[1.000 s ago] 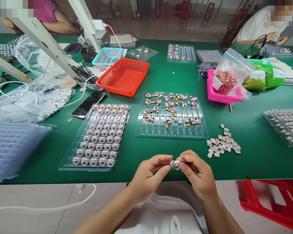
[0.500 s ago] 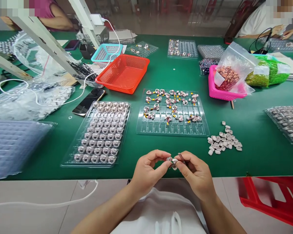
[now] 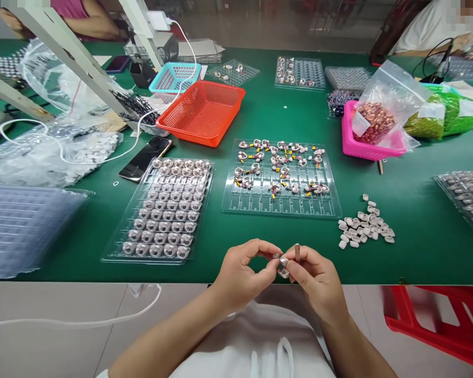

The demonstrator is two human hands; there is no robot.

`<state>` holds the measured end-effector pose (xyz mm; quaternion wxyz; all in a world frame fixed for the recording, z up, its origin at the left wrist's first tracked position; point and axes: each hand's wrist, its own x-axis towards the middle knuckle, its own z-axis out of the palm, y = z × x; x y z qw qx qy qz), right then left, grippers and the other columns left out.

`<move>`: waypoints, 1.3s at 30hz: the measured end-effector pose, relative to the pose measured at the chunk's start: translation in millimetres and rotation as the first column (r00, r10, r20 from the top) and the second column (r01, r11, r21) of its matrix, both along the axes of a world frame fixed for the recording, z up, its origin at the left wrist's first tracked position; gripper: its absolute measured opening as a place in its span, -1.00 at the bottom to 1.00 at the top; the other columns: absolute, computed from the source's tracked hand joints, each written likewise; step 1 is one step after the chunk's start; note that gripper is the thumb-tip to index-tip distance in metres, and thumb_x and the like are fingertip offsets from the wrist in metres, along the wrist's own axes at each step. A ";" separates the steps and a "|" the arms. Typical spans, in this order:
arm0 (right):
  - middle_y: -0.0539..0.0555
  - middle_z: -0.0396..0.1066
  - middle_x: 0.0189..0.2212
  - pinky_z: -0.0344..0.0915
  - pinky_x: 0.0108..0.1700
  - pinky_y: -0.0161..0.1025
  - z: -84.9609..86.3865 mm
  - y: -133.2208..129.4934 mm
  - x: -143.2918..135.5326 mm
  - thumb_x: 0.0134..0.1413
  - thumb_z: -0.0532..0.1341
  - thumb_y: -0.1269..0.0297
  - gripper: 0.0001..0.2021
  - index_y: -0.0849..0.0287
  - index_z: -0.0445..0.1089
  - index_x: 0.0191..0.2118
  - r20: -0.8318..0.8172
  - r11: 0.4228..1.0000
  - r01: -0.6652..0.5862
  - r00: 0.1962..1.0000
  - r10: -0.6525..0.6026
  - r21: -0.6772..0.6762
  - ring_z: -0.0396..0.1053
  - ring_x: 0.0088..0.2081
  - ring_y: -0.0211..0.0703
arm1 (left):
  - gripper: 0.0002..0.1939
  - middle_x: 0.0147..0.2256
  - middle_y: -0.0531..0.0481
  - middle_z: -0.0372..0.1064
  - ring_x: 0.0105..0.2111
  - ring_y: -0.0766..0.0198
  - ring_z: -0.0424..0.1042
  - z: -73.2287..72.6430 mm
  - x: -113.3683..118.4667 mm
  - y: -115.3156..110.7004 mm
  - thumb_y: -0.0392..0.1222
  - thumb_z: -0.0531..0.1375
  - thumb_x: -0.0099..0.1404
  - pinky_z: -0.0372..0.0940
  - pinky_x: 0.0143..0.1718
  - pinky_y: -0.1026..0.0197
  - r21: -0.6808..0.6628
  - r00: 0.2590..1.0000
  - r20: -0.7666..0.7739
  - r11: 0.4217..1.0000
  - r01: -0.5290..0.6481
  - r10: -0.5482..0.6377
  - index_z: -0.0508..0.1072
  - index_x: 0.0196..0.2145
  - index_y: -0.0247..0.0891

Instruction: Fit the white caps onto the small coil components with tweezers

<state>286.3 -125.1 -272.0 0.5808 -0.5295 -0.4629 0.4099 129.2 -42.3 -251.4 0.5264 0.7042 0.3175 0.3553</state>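
Note:
Close to the table's front edge, my left hand (image 3: 246, 270) pinches a small silvery earbud part (image 3: 284, 269) between thumb and fingertips. My right hand (image 3: 317, 275) closes on the same part from the other side. A narrow, flat brownish strip (image 3: 297, 253), perhaps the end of a tool, sticks up from the right fingers; the rest of it is hidden. Ahead lies a clear tray (image 3: 279, 207) with white ring-shaped pieces bearing yellow tabs. To the left, another clear tray (image 3: 112, 254) holds rows of silvery shells. A heap of small white caps (image 3: 366, 226) lies right of my hands.
A red basket (image 3: 205, 113), a blue basket (image 3: 175, 76) and a phone (image 3: 145, 159) stand farther off left. A pink basket (image 3: 372, 149) holds a bag of copper-coloured pieces. Stacked plastic trays (image 3: 31, 231) fill the left edge. A red stool (image 3: 429, 320) stands below right. Two people sit opposite.
The silvery part has turned and sits slightly lower between my fingers. The brownish strip has swung from slanted to nearly upright. The view has shifted slightly.

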 end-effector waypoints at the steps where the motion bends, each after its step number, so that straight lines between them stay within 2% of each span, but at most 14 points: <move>1: 0.04 0.41 -0.41 0.30 -0.46 -0.35 1.7 -0.4 -0.1 0.26 0.27 0.16 -0.83 0.14 0.52 -0.25 0.048 1.000 0.013 0.999 -0.014 0.019 0.33 -0.45 -0.25 | -0.92 -0.35 -0.11 0.59 -0.35 0.17 0.57 0.8 0.1 -0.2 -0.29 0.25 0.22 0.45 -0.26 0.20 -0.013 1.000 -0.003 1.000 0.002 -0.002 0.56 -0.31 -0.31; 5: 0.05 0.43 -0.36 0.34 -0.38 -0.31 4.7 -1.6 -0.7 0.31 0.23 0.27 -0.88 0.12 0.51 -0.22 0.205 0.993 0.043 0.977 -0.064 0.105 0.41 -0.38 -0.21 | -0.88 -0.33 -0.12 0.61 -0.32 0.14 0.59 2.8 0.1 -0.8 -0.27 0.26 0.24 0.47 -0.24 0.18 -0.085 1.000 0.017 0.996 0.025 -0.023 0.59 -0.28 -0.32; 11: 0.05 0.45 -0.33 0.33 -0.37 -0.28 2.4 -3.2 -3.6 0.30 0.21 0.40 -0.90 0.08 0.47 -0.16 0.355 0.972 0.068 0.923 -0.147 0.225 0.42 -0.35 -0.19 | -0.83 -0.33 -0.12 0.61 -0.30 0.14 0.59 0.3 -1.9 -0.9 -0.23 0.27 0.28 0.49 -0.20 0.16 -0.214 0.992 0.109 0.974 0.081 -0.058 0.62 -0.21 -0.32; 19: 0.03 0.47 -0.29 0.37 -0.31 -0.27 1.3 -2.1 -5.9 0.26 0.22 0.49 -0.82 0.07 0.44 -0.12 0.419 0.949 0.075 0.885 -0.205 0.306 0.44 -0.29 -0.20 | -0.78 -0.27 -0.11 0.61 -0.23 0.12 0.58 -2.2 -4.3 2.2 -0.13 0.35 0.26 0.48 -0.12 0.13 -0.439 0.975 0.214 0.885 0.157 -0.067 0.62 -0.19 -0.30; 24: 0.06 0.49 -0.28 0.38 -0.36 -0.29 -0.2 -1.5 -9.9 0.22 0.23 0.53 -0.76 0.08 0.43 -0.07 0.513 0.915 0.094 0.803 -0.303 0.393 0.45 -0.27 -0.17 | -0.85 -0.31 -0.10 0.59 -0.26 0.15 0.57 -0.7 -0.4 -0.8 -0.20 0.34 0.23 0.46 -0.16 0.18 -0.408 0.982 0.188 0.908 0.090 -0.013 0.61 -0.26 -0.30; 29: 0.08 0.50 -0.28 0.39 -0.40 -0.28 -2.5 -0.9 -14.4 0.19 0.22 0.56 -0.70 0.06 0.41 -0.04 0.544 0.871 0.105 0.744 -0.389 0.480 0.48 -0.27 -0.14 | -0.89 -0.32 -0.08 0.58 -0.29 0.17 0.55 1.4 3.6 -7.5 -0.29 0.30 0.22 0.43 -0.19 0.20 -0.199 0.993 0.079 0.977 -0.073 0.090 0.61 -0.27 -0.28; 33: 0.07 0.50 -0.29 0.38 -0.42 -0.26 -3.5 -2.1 -12.3 0.21 0.21 0.53 -0.75 0.06 0.42 -0.07 0.510 0.880 0.165 0.761 -0.401 0.445 0.48 -0.29 -0.13 | -0.82 -0.28 -0.08 0.59 -0.26 0.17 0.54 3.3 2.0 -8.3 -0.29 0.26 0.30 0.42 -0.14 0.18 -0.071 0.993 0.119 0.997 -0.017 0.026 0.64 -0.17 -0.25; 35: 0.07 0.50 -0.30 0.37 -0.42 -0.26 -4.3 -2.9 -10.8 0.22 0.21 0.52 -0.77 0.06 0.43 -0.08 0.480 0.889 0.186 0.785 -0.391 0.419 0.47 -0.29 -0.13 | -0.81 -0.30 -0.07 0.60 -0.25 0.18 0.54 4.0 1.3 -7.1 -0.30 0.26 0.32 0.42 -0.13 0.19 -0.084 0.987 0.160 0.996 0.027 -0.014 0.65 -0.14 -0.24; 39: 0.06 0.49 -0.29 0.39 -0.36 -0.26 -6.8 -3.4 -9.5 0.22 0.22 0.53 -0.77 0.06 0.43 -0.10 0.439 0.892 0.193 0.815 -0.378 0.409 0.46 -0.26 -0.14 | -0.86 -0.30 -0.08 0.57 -0.27 0.19 0.54 3.0 1.9 -4.6 -0.26 0.32 0.29 0.43 -0.19 0.23 -0.246 0.979 0.205 0.967 0.069 -0.018 0.66 -0.20 -0.24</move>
